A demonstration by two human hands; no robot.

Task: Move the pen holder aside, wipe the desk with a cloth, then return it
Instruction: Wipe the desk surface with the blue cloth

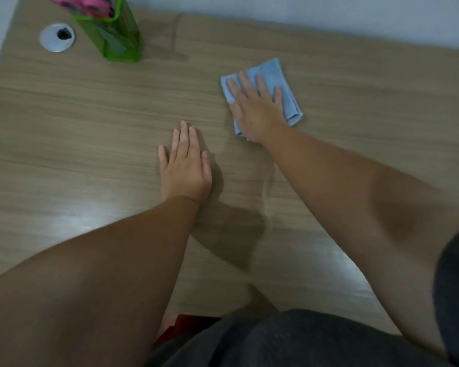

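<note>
Nearest the person, the left hand (185,165) lies flat and empty on the wood-grain counter (90,123), likely for bracing. Beyond it, the right hand (255,107) presses the folded light-blue cloth (281,75), fingers spread. Farthest, left of the cloth, the green mesh pen holder (112,35) stands, leaving room for wiping.

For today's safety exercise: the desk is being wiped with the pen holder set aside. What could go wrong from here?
1. A wide sweep of the right hand and blue cloth could perhaps tip the tall green pen holder.
2. The cloth might snag at the cable hole.
3. Only bare desk shows beside the pen holder; its own footprint may get missed.
</note>
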